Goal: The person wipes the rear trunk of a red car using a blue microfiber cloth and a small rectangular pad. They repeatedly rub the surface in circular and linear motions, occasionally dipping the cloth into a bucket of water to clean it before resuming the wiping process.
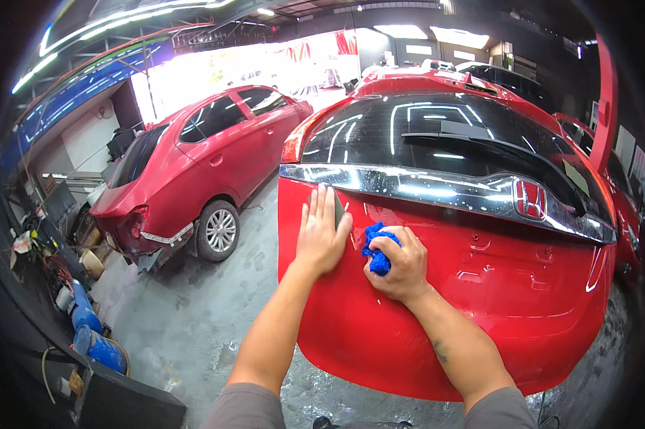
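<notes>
In front of me is a red car tailgate (437,322) with a wet-looking, glossy surface. My left hand (321,232) lies flat on its upper left part, fingers stretched out just below the chrome trim strip (415,184). To the right of it, my right hand (402,266) is wrapped round a bunched blue cloth (381,248) that rests against the red panel. White drops or specks show on the trim. Above the trim is the dark rear window (422,125) with a black wiper (508,150) across it.
A red sedan (215,150) without its rear bumper stands at the left on the wet grey floor (186,336). Blue containers (101,347) and a dark ledge (122,400) lie at the lower left. A red post (606,107) rises at the right beside another red car (623,207).
</notes>
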The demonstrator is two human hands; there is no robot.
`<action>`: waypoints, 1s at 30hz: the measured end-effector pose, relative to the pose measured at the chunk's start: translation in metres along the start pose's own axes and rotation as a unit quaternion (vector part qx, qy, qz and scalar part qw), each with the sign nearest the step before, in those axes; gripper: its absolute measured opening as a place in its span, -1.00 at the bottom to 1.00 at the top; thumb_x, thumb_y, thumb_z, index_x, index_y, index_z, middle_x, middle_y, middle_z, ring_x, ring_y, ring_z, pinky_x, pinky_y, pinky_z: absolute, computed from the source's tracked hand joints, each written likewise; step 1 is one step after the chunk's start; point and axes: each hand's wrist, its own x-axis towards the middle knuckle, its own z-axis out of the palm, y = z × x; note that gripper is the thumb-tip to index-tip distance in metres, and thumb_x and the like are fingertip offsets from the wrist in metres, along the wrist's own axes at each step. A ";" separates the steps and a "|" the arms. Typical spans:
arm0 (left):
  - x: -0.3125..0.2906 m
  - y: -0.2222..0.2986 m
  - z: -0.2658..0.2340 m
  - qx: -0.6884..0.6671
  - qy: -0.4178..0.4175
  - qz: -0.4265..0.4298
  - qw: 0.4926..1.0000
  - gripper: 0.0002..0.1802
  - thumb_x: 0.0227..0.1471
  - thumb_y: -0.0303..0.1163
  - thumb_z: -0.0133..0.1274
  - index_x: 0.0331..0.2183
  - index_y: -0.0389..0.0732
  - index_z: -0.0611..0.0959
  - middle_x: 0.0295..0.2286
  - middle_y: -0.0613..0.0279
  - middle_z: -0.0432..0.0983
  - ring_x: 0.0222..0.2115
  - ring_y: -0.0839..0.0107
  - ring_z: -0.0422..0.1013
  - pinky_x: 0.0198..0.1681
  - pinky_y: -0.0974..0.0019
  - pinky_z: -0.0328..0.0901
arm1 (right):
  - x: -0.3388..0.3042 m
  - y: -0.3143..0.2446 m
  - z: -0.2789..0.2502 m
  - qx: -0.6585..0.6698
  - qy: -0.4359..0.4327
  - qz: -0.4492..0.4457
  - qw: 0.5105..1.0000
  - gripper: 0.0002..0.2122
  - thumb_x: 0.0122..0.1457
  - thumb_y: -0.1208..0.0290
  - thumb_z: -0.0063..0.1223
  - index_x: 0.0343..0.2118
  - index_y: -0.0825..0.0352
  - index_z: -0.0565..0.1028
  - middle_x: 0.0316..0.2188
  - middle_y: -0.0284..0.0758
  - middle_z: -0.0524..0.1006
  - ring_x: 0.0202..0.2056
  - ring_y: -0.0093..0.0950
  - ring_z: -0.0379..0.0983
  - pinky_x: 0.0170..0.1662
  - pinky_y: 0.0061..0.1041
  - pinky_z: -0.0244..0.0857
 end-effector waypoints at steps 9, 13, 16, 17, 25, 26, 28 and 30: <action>-0.071 0.024 0.015 0.012 -0.019 0.052 0.998 -0.05 0.45 0.01 0.03 0.54 -0.39 0.12 0.55 -0.32 -0.06 0.59 -0.23 -0.14 0.60 -0.29 -0.21 | 0.000 0.009 -0.005 0.020 0.013 0.024 0.999 -0.63 -0.17 0.44 0.48 -0.22 0.14 0.62 -0.13 -0.25 0.62 -0.15 -0.12 0.61 -0.09 -0.11 0.55; 0.013 -0.009 0.010 0.008 -0.009 -0.075 0.997 -0.10 0.53 0.09 -0.14 0.55 -0.35 0.12 0.56 -0.26 -0.05 0.59 -0.17 -0.14 0.61 -0.24 -0.19 | 0.002 0.003 -0.003 0.020 0.000 0.033 0.999 -0.65 -0.14 0.45 0.45 -0.21 0.15 0.62 -0.12 -0.26 0.62 -0.12 -0.12 0.60 -0.07 -0.11 0.55; -0.023 0.032 0.042 0.001 0.021 -0.079 0.997 -0.07 0.52 0.14 -0.15 0.56 -0.32 0.11 0.57 -0.23 -0.06 0.60 -0.15 -0.15 0.62 -0.22 -0.22 | 0.000 0.011 -0.008 0.014 -0.003 0.033 0.999 -0.65 -0.14 0.43 0.45 -0.22 0.15 0.62 -0.10 -0.25 0.62 -0.11 -0.12 0.60 -0.06 -0.11 0.55; -0.038 0.041 0.040 -0.013 -0.004 -0.070 0.997 -0.06 0.51 0.14 -0.15 0.57 -0.33 0.09 0.57 -0.24 -0.06 0.60 -0.15 -0.14 0.62 -0.23 -0.23 | -0.002 0.012 -0.010 0.011 -0.005 0.035 0.999 -0.65 -0.14 0.43 0.45 -0.22 0.15 0.62 -0.10 -0.25 0.61 -0.10 -0.12 0.60 -0.05 -0.11 0.55; 0.040 -0.078 0.054 0.150 0.031 -0.224 0.962 -0.11 0.56 0.13 -0.31 0.50 -0.47 0.22 0.53 -0.35 0.00 0.57 -0.22 -0.08 0.60 -0.24 -0.12 | 0.007 -0.003 0.003 0.034 -0.016 0.028 0.999 -0.68 -0.07 0.40 0.44 -0.21 0.16 0.62 -0.10 -0.23 0.61 -0.08 -0.11 0.60 -0.03 -0.10 0.54; 0.028 -0.032 0.072 0.179 0.043 -0.169 0.968 -0.09 0.57 0.13 -0.33 0.50 -0.52 0.19 0.53 -0.37 0.00 0.57 -0.21 -0.08 0.60 -0.22 -0.14 | 0.003 0.006 -0.003 0.023 -0.020 0.037 0.999 -0.68 -0.07 0.40 0.44 -0.20 0.17 0.63 -0.10 -0.22 0.61 -0.08 -0.10 0.60 -0.03 -0.10 0.54; 0.005 0.047 0.055 0.000 0.051 -0.141 0.989 -0.10 0.56 0.15 -0.32 0.53 -0.41 0.16 0.54 -0.31 0.00 0.57 -0.21 -0.08 0.61 -0.23 -0.17 | 0.001 0.018 -0.011 0.007 -0.017 0.043 0.999 -0.68 -0.07 0.39 0.44 -0.20 0.17 0.63 -0.09 -0.21 0.61 -0.08 -0.09 0.60 -0.03 -0.09 0.54; 0.002 0.034 0.048 -0.011 0.047 -0.164 0.985 -0.10 0.56 0.17 -0.33 0.54 -0.35 0.16 0.55 -0.27 0.00 0.58 -0.18 -0.09 0.61 -0.22 -0.19 | 0.001 0.012 -0.008 0.016 -0.017 0.037 0.999 -0.68 -0.07 0.39 0.44 -0.20 0.17 0.63 -0.10 -0.20 0.61 -0.08 -0.09 0.60 -0.03 -0.09 0.54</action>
